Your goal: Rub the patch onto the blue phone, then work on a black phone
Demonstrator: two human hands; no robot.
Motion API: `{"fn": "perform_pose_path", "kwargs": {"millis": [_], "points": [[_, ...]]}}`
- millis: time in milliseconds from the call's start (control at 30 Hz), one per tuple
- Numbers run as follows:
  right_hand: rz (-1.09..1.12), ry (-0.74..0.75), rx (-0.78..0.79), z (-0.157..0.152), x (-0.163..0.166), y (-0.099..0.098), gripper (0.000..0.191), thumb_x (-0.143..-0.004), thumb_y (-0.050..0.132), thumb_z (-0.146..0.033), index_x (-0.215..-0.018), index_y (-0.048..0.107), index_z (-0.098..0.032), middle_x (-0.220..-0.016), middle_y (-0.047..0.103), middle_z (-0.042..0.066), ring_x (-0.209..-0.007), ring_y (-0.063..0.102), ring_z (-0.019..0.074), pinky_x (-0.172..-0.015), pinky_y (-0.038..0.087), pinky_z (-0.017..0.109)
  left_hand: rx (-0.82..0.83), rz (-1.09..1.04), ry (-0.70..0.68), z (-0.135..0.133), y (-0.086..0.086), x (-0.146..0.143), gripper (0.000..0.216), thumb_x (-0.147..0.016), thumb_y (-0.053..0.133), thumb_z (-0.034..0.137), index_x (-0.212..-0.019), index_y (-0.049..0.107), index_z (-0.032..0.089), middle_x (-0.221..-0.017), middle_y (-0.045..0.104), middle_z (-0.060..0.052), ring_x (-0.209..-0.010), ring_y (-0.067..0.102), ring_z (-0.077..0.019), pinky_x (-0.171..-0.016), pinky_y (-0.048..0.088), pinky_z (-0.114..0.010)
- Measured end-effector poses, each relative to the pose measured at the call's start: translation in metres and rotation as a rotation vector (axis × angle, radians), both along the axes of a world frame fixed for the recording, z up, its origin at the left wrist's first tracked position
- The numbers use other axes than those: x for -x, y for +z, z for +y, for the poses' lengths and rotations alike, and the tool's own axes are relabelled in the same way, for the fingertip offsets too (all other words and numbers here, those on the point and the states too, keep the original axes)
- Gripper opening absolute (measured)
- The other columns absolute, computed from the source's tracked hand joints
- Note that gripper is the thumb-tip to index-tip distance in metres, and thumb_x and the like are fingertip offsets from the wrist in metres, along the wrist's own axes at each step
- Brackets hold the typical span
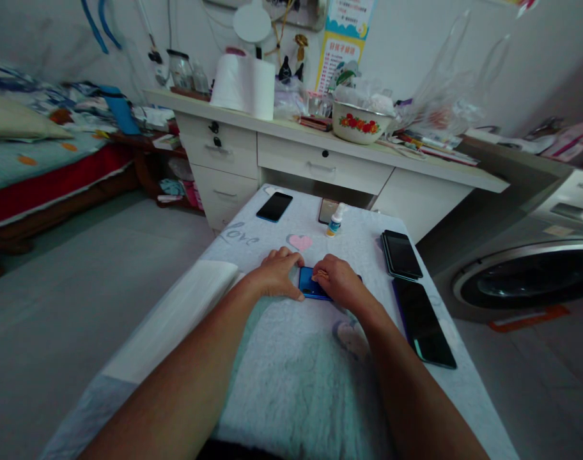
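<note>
A blue phone lies flat on the white cloth-covered table in front of me. My left hand rests at its left end, fingers curled and thumb against the phone's edge. My right hand lies over the phone's right part, fingers bent down onto it. Both hands press the phone to the cloth. A pink heart-shaped piece lies just beyond the hands. A small spray bottle stands upright farther back.
More phones lie on the table: a black one at the far left, one behind the bottle, a stack at the right, and a large dark one near the right edge. A white desk stands behind, a washing machine at right, a bed at left.
</note>
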State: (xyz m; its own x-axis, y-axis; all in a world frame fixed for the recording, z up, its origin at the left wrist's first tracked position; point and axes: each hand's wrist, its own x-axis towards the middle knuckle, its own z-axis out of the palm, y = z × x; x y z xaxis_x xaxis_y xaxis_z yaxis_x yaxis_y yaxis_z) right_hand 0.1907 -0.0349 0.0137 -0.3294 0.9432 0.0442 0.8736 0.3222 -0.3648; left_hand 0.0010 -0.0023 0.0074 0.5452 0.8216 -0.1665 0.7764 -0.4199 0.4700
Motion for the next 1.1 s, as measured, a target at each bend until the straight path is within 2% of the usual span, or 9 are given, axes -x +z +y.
{"fn": "perform_pose_path", "kwargs": {"millis": [300, 533, 800, 1100], "points": [[-0.083, -0.182, -0.072, 0.006, -0.006, -0.005, 0.017, -0.087, 0.052, -0.020, -0.088, 0.069, -0.016, -0.092, 0.056, 0.007, -0.083, 0.054, 0.0141, -0.075, 0.036, 0.023, 0.006, 0.022, 0.001, 0.000, 0.001, 0.000, 0.071, -0.051, 0.075, 0.049, -0.115, 0.050, 0.030, -0.119, 0.044, -0.004, -0.114, 0.041, -0.0292, -0.097, 0.037, -0.039], [-0.163, -0.234, -0.071, 0.010, -0.013, -0.006, 0.019, -0.088, 0.050, -0.021, -0.091, 0.069, -0.016, -0.093, 0.059, 0.008, -0.085, 0.055, 0.0160, -0.076, 0.036, 0.024, -0.006, 0.000, 0.002, 0.001, -0.002, 0.001, 0.070, -0.051, 0.076, 0.048, -0.113, 0.051, 0.029, -0.119, 0.045, -0.005, -0.114, 0.041, -0.0299, -0.095, 0.039, -0.039], [-0.194, -0.201, -0.037, 0.008, -0.007, -0.002, 0.021, -0.090, 0.048, -0.022, -0.091, 0.068, -0.017, -0.094, 0.059, 0.008, -0.084, 0.055, 0.0154, -0.075, 0.036, 0.024, -0.005, 0.003, 0.000, 0.001, -0.002, 0.001, 0.072, -0.050, 0.076, 0.049, -0.114, 0.051, 0.030, -0.118, 0.045, -0.004, -0.113, 0.041, -0.0290, -0.095, 0.039, -0.039], [-0.150, -0.089, -0.101, 0.007, 0.006, -0.006, 0.020, -0.091, 0.046, -0.020, -0.093, 0.066, -0.017, -0.095, 0.057, 0.006, -0.084, 0.055, 0.0138, -0.076, 0.037, 0.022, -0.008, 0.017, -0.008, 0.000, 0.001, 0.000, 0.073, -0.050, 0.074, 0.051, -0.116, 0.050, 0.030, -0.121, 0.043, -0.005, -0.115, 0.040, -0.0304, -0.096, 0.038, -0.039]]}}
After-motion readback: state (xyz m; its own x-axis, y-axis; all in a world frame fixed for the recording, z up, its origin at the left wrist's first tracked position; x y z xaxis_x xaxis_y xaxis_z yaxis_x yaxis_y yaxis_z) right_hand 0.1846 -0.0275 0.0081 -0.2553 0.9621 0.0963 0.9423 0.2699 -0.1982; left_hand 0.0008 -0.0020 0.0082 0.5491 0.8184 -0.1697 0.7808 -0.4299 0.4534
